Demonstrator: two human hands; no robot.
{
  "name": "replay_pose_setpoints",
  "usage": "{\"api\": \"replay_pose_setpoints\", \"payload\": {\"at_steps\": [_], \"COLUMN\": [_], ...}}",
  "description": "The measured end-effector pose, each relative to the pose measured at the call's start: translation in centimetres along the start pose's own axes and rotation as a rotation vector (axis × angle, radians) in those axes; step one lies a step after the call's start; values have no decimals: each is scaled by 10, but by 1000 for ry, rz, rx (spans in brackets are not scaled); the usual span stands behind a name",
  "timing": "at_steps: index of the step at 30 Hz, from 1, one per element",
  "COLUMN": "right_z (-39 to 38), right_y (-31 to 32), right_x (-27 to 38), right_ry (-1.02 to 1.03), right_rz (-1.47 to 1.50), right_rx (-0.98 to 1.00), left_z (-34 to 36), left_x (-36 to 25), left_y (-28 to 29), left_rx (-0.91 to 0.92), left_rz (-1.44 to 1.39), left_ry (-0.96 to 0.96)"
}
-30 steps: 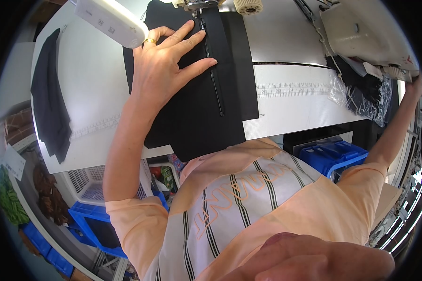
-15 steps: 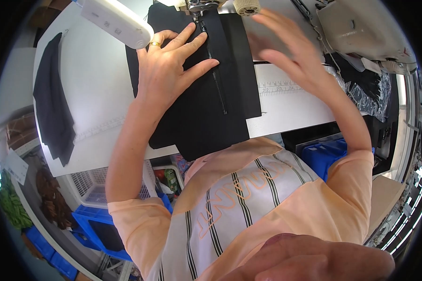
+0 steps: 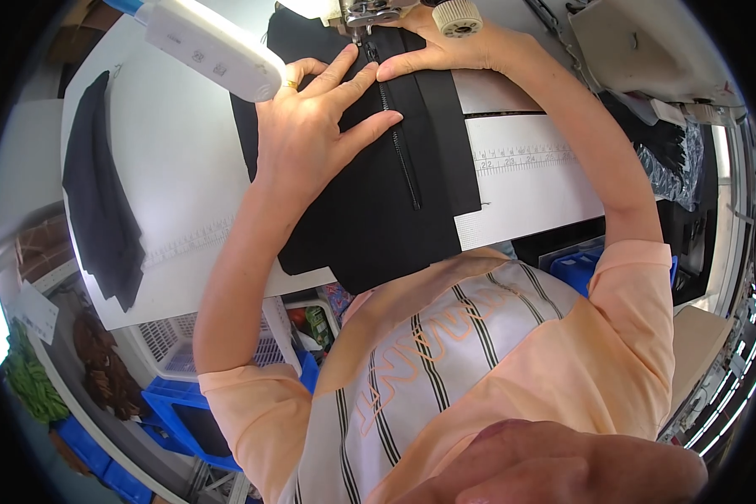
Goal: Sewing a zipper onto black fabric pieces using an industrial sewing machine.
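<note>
Left hand (image 3: 315,126): lies flat on the black cloth (image 3: 370,210), fingers spread and stretched toward the needle; it grips nothing, only presses the cloth down. A ring shows on one finger.
Right hand (image 3: 445,52): lies palm down on the upper right part of the cloth, just beside the sewing machine head (image 3: 370,12); fingers held straight and close together, pressing, with nothing grasped.
Fingertips: those of the two hands nearly meet on either side of the zipper (image 3: 399,143).
Black cloth: spread on the white desk (image 3: 185,185), its top end under the machine head, its lower end hanging over the near edge of the desk toward the person's chest.
Zipper: runs down the middle of the cloth from the machine head, between the two hands.
Lamp (image 3: 214,52): a white bar lamp, lit, above the desk just left of the left hand.
Ruler strip (image 3: 521,155): printed along the desk surface to the right of the cloth.
Dark garment (image 3: 101,202): lies at the far left of the desk, well apart from the hands.
Blue crates (image 3: 185,412): on the floor below the desk.
</note>
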State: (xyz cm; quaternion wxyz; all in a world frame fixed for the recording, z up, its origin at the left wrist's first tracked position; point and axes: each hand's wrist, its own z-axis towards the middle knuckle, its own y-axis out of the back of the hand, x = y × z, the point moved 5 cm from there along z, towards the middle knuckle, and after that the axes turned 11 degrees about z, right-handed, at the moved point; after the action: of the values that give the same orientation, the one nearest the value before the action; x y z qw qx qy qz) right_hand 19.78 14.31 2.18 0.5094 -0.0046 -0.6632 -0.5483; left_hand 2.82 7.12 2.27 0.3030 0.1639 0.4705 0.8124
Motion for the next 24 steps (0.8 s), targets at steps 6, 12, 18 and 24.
{"api": "replay_pose_setpoints", "payload": {"at_steps": [6, 12, 18, 24], "right_z": [-35, -41, -40, -41], "right_y": [-12, -26, -26, -26], "right_x": [40, 23, 22, 24], "right_ry": [370, 228, 263, 272], "right_rz": [-494, -413, -414, -426], "right_rx": [-340, -363, -358, -353], "left_z": [0, 1, -1, -1], "left_x": [1, -2, -1, -5], "left_y": [-1, 1, 1, 4], "left_rx": [-12, -43, -59, -21], "left_rz": [7, 53, 4, 80], "left_ry": [0, -30, -1, 0]}}
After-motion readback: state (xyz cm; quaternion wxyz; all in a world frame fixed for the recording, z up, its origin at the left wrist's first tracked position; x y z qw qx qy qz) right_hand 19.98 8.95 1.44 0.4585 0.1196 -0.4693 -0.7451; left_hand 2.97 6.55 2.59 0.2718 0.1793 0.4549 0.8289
